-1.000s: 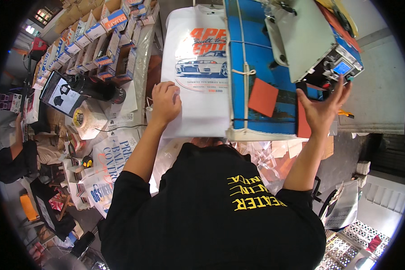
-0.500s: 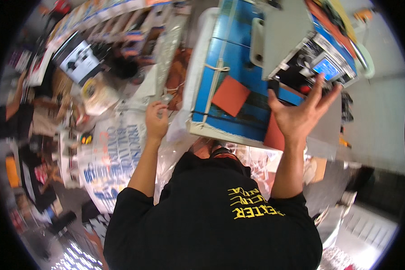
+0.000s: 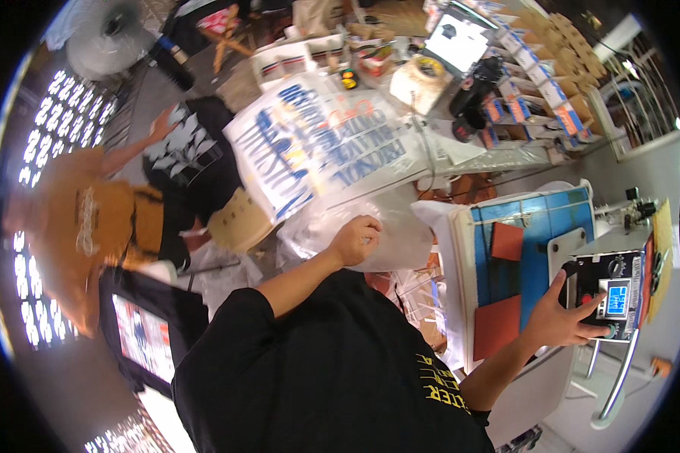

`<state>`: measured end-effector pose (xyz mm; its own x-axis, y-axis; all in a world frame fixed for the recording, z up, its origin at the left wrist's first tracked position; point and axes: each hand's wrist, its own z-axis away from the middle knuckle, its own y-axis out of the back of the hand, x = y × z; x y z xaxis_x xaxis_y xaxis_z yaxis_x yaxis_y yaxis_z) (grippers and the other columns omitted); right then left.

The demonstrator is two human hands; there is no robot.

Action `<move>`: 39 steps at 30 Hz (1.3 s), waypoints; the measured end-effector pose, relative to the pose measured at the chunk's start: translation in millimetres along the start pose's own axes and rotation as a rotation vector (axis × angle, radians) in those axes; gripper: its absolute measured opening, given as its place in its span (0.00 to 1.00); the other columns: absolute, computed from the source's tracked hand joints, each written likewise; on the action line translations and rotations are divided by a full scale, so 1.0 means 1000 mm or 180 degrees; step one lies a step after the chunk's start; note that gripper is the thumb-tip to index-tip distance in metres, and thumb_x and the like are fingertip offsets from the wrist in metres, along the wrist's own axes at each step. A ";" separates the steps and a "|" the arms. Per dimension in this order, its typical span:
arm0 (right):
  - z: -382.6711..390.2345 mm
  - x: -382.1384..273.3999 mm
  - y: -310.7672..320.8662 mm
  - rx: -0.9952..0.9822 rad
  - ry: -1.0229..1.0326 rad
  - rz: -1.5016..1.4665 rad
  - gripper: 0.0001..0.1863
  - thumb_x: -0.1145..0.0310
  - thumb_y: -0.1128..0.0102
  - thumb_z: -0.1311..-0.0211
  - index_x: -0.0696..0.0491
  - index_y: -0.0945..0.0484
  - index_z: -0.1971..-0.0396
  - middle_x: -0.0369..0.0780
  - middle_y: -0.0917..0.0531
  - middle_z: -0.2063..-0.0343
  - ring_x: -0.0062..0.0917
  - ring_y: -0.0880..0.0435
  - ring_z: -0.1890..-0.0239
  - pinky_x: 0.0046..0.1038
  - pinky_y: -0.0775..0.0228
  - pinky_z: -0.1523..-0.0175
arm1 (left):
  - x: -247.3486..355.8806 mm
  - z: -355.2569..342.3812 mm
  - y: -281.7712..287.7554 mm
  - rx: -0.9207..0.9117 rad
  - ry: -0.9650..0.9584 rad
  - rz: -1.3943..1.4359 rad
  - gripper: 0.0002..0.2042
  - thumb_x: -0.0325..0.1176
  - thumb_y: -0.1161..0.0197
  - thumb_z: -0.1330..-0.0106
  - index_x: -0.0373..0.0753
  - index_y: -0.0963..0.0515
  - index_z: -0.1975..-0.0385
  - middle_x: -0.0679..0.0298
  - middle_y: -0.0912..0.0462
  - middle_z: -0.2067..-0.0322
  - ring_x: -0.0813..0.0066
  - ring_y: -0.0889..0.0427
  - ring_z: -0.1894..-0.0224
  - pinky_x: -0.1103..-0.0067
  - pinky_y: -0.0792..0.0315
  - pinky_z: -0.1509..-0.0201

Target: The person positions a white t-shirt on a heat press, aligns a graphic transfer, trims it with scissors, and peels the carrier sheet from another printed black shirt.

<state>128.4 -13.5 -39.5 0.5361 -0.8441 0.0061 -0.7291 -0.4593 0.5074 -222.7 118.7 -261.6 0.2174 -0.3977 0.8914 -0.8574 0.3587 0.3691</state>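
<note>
My left hand (image 3: 355, 241) is curled over crumpled clear plastic (image 3: 389, 234) left of the heat press; whatever its fingers may hold is hidden. My right hand (image 3: 563, 321) is open, fingers spread across the machine's black control panel (image 3: 591, 275), with fingertips at the buttons beside the blue lit display (image 3: 616, 300). Red square pads (image 3: 506, 240) lie on the blue, cord-tied platen cover (image 3: 555, 208). A white edge (image 3: 457, 272) runs along the platen's left side.
A co-worker in an orange shirt (image 3: 91, 219) stands at left, a hand on a black printed garment (image 3: 185, 143). Printed white sheets (image 3: 317, 143), a laptop (image 3: 455, 41), small boxes (image 3: 521, 68) and a fan (image 3: 113, 38) are behind. A stool (image 3: 238, 223) stands nearby.
My view has swung sharply left, bringing the co-worker and printed sheets forward and shifting the press rightward. The printed white shirt is out of sight. My right hand stays at the panel.
</note>
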 end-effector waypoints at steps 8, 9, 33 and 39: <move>0.020 0.022 0.035 -0.0050 0.0396 -0.2028 0.32 0.49 0.31 0.42 0.50 0.24 0.41 0.56 0.40 0.31 0.54 0.44 0.27 0.60 0.55 0.28 | 0.035 0.166 -0.035 0.0151 0.0643 0.0106 0.06 0.24 0.44 0.48 0.31 0.27 0.85 0.55 0.20 0.60 0.58 0.20 0.59 0.69 0.25 0.52; 0.024 0.017 0.052 0.0083 0.0820 -0.2032 0.24 0.57 0.32 0.39 0.54 0.22 0.46 0.55 0.36 0.32 0.51 0.39 0.29 0.54 0.48 0.29 | 0.037 0.179 -0.033 0.0162 0.0628 -0.0122 0.06 0.25 0.44 0.49 0.31 0.26 0.85 0.54 0.19 0.59 0.57 0.20 0.58 0.68 0.25 0.53; 0.281 -0.134 0.358 -0.3583 0.3281 -0.5633 0.07 0.76 0.34 0.43 0.59 0.18 0.64 0.46 0.15 0.67 0.37 0.14 0.64 0.32 0.23 0.56 | 0.048 0.598 0.201 0.3174 0.2385 -0.3099 0.19 0.27 0.34 0.48 0.36 0.21 0.53 0.48 0.24 0.47 0.47 0.29 0.40 0.59 0.36 0.34; 0.358 -0.129 0.448 -0.4107 0.4597 -0.5554 0.09 0.71 0.34 0.43 0.58 0.18 0.64 0.45 0.15 0.66 0.40 0.15 0.64 0.36 0.23 0.57 | 0.031 0.759 0.230 0.3138 0.4794 -0.3129 0.33 0.50 0.47 0.28 0.41 0.44 0.27 0.48 0.50 0.26 0.45 0.57 0.23 0.48 0.61 0.24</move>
<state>-419.7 -209.3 -121.4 0.2617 0.6402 -0.7223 0.5213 0.5361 0.6640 -767.2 -452.2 -348.7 0.3560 0.9165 0.1826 -0.0340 -0.1825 0.9826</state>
